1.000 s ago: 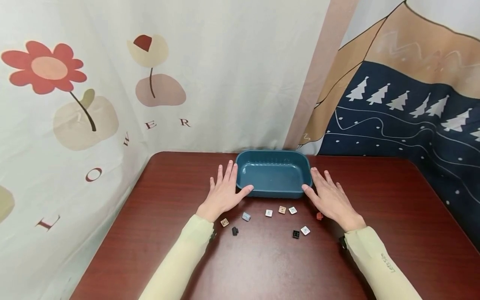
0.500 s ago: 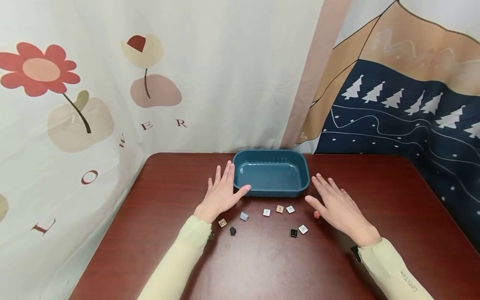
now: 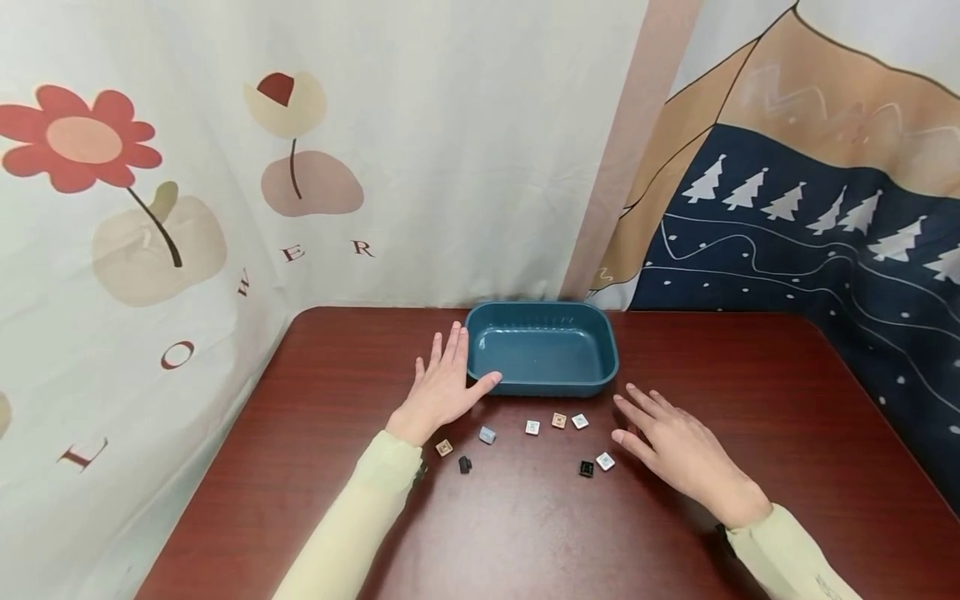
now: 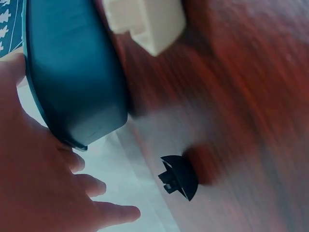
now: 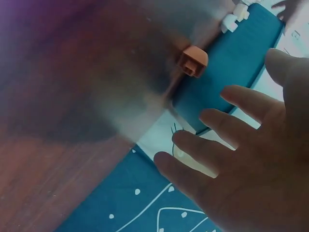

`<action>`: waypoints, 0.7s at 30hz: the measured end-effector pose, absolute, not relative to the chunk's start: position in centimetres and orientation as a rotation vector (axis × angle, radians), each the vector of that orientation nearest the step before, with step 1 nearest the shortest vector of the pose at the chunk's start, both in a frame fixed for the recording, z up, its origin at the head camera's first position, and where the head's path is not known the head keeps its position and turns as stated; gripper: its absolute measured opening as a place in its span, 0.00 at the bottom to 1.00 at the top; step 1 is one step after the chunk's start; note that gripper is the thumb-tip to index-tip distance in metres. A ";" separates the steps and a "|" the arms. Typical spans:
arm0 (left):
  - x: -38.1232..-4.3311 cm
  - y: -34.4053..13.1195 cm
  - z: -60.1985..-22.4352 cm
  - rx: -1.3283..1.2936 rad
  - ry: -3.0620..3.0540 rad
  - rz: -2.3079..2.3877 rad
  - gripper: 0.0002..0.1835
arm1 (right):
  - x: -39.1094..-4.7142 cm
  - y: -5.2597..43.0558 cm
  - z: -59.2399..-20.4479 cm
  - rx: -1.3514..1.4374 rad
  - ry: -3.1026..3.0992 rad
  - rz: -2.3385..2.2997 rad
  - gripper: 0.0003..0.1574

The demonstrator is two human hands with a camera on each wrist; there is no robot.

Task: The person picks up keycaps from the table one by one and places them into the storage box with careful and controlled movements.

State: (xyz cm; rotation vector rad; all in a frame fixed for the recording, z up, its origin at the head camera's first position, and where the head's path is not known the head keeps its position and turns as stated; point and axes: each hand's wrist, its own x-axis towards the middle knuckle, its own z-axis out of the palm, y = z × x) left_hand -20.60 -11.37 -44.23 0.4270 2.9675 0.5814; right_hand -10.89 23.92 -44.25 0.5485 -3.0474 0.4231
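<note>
A teal plastic tub point(image 3: 542, 389) stands at the far side of the table. My left hand point(image 3: 437, 390) lies along its left side with straight fingers, thumb at the front corner. In the head view my right hand point(image 3: 678, 450) hovers right of the tub, fingers spread and holding nothing. It covers a red keycap point(image 5: 193, 61), which shows in the right wrist view. Nearest my left wrist are a tan keycap point(image 3: 444, 447), a black keycap point(image 3: 465, 465) and a light blue keycap point(image 3: 487, 435).
In front of the tub lie a white keycap point(image 3: 532, 427), an orange keycap point(image 3: 558, 421) and another white keycap point(image 3: 580, 422). Closer in sit a dark keycap point(image 3: 587, 468) and a white one beside it. Printed curtains point(image 3: 465, 167) hang behind the red-brown table point(image 3: 360, 350).
My right hand has left the tub's right side and drawn back toward me, now over the red keycap. My left hand stays by the tub; the view shifted slightly.
</note>
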 end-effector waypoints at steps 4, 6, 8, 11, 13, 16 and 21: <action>-20.6 -11.3 -44.1 0.427 2.953 0.586 0.57 | -10.5 24.1 -44.6 0.573 -3.040 0.403 0.35; -20.6 -11.3 -44.0 0.438 2.954 0.586 0.57 | -10.3 24.3 -44.9 0.583 -3.023 0.405 0.34; -20.6 -11.3 -44.0 0.448 2.955 0.580 0.56 | -10.3 24.5 -45.1 0.597 -3.005 0.407 0.33; -20.7 -11.3 -44.0 0.455 2.953 0.566 0.55 | -10.3 24.5 -45.4 0.618 -2.984 0.414 0.31; -20.6 -11.3 -44.0 0.452 2.950 0.554 0.55 | -10.4 24.5 -45.5 0.646 -2.969 0.411 0.30; -20.7 -11.3 -43.9 0.449 2.952 0.543 0.54 | -10.5 24.5 -45.6 0.694 -2.936 0.393 0.26; -20.7 -11.2 -44.0 0.455 2.953 0.534 0.54 | -10.6 24.4 -45.8 0.745 -2.868 0.370 0.20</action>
